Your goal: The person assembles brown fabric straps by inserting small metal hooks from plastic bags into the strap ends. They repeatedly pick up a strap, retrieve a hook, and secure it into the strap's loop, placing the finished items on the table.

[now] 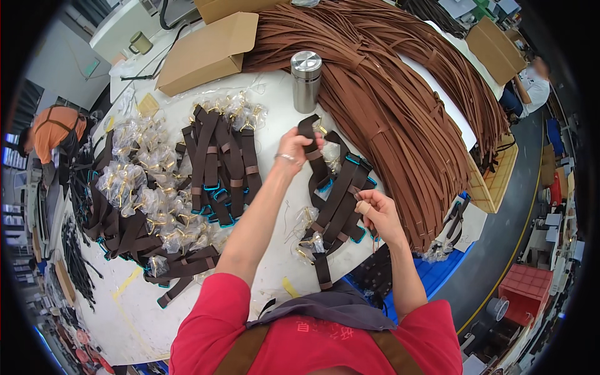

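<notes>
My left hand (300, 147) is closed around the upper end of a dark brown webbing strap (317, 167), just below the steel flask. The strap hangs toward a small heap of similar straps (337, 203) with bright blue-edged buckles. Over the right side of that heap, my right hand (380, 215) has thumb and fingers pinched together, with a wrap on one finger. Whatever sits in that pinch is too small to make out. Clear plastic-wrapped gold hardware (304, 250) lies beside the heap's lower left.
A large bundle of long brown strips (400, 131) covers the table's right side. The steel flask (306, 84) and a cardboard box (206, 53) stand at the back. More straps (219, 150) and bagged gold hardware (147, 162) are piled left. Other people (55, 134) are beyond the table.
</notes>
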Motion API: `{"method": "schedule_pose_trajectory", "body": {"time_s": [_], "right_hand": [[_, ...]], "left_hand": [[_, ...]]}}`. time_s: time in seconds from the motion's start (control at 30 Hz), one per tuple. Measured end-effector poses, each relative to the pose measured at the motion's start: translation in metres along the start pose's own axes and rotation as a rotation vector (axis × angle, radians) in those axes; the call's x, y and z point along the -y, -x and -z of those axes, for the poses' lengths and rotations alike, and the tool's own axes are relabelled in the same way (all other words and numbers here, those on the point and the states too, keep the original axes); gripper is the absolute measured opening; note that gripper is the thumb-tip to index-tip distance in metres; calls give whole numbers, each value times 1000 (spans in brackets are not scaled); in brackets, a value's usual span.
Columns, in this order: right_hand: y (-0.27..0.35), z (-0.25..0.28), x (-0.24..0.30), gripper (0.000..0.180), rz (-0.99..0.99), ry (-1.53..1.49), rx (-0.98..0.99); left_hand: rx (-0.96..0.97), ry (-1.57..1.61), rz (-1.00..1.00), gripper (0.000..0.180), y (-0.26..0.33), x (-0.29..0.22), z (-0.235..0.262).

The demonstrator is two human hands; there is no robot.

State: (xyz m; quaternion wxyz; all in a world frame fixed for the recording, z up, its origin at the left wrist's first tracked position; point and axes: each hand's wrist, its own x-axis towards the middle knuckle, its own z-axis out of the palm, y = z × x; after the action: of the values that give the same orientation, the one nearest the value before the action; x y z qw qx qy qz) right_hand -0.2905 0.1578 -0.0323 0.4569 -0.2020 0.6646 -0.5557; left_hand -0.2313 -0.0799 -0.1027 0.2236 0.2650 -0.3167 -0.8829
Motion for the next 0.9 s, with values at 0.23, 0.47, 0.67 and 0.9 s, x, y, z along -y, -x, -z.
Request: {"method": "schedule_pose_trajectory", "body": {"time_s": [0.23,0.47,0.67,0.9], "right_hand": [[-25,-25,-11,19,-5,60,52],[-69,-43,-30,25,268,603,-8],[-76,-74,-33,23,520,1135,46],[-107,-111,-50,14,701,1452,84]], "left_hand": [[92,81,128,13,112,-61,58],[-1,332,164,36,200,-20,98],[-37,219,179,47,214,-22,90],[-18,189,154,46,217,-20,84]]}}
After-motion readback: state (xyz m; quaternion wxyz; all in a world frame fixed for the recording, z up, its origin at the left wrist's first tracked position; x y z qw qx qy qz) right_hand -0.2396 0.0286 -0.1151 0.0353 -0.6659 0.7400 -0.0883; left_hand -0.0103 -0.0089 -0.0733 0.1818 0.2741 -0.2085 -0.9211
